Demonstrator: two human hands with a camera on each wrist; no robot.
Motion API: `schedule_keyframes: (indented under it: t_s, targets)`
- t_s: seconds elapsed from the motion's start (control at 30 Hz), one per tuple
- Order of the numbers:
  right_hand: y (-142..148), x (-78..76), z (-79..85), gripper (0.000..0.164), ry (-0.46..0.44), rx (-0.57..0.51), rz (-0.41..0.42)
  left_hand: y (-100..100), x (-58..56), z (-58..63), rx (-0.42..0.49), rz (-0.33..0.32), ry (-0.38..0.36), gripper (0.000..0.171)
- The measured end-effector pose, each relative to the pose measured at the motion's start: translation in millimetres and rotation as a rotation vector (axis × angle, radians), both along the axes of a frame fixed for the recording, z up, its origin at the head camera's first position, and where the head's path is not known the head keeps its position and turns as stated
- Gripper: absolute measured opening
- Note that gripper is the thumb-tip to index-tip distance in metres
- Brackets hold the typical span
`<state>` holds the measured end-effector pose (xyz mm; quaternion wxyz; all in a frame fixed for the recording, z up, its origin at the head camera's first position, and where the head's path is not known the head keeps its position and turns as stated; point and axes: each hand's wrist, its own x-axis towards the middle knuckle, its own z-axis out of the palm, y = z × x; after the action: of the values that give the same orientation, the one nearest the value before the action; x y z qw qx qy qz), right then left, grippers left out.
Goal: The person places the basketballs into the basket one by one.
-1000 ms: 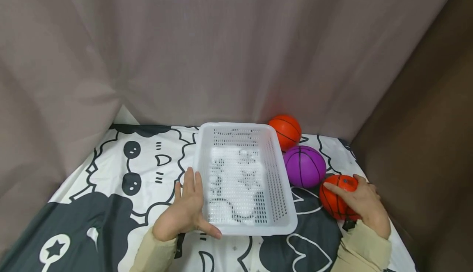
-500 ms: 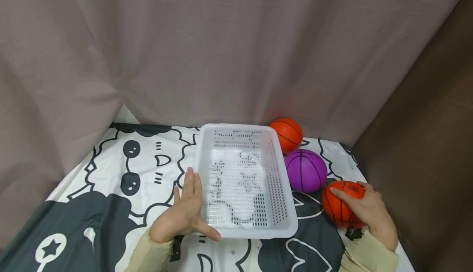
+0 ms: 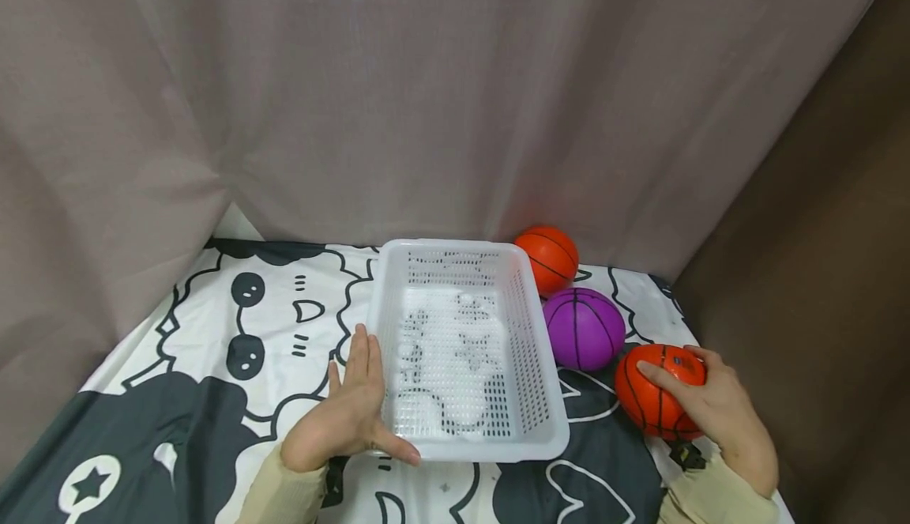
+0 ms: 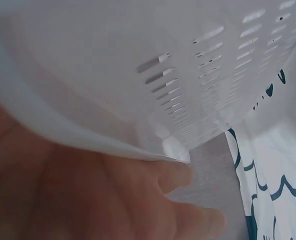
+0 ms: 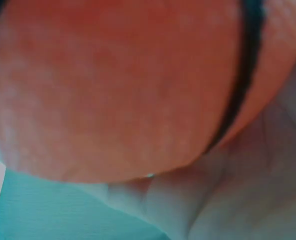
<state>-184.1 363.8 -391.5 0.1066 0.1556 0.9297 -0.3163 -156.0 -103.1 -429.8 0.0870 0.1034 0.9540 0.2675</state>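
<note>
A white perforated plastic basket [image 3: 550, 334] stands on the patterned cloth in the head view. My left hand [image 3: 344, 413] lies along its left side with straight fingers, the thumb stretched out by the near left corner. In the left wrist view, those fingers run right under the basket's rim [image 4: 53, 127]. At the right, my right hand [image 3: 728, 405] grips an orange mini basketball [image 3: 640, 401], thumb over the top and fingers round its right side. The right wrist view is mostly filled by that ball [image 5: 123, 90], with the palm [image 5: 247, 190] against it.
A purple mini basketball [image 3: 584, 330] sits between the held ball and the basket. Behind it another orange mini basketball [image 3: 549, 259] rests by the basket's far right corner. A grey-brown curtain [image 3: 398, 97] hangs behind, and a darker drape [image 3: 817, 271] borders the right side.
The right hand and its orange ball have shifted slightly right and nearer, away from the purple ball. The left hand keeps its place at the basket, and the view has moved a little.
</note>
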Motion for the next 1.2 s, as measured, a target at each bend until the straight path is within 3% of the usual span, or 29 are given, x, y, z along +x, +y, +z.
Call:
schedule_keyframes:
  t_s: [0.77,1.2]
  targets:
    - [-34.6,19.1,21.3,0.094,0.177,-0.079,0.109,0.9,1.2,-0.7,0.012,0.005,-0.007,0.165]
    - [-67.5,16.8,29.2,0.085,0.488,-0.105,0.157,1.2,0.4,-0.7,0.021,0.018,-0.017,0.166]
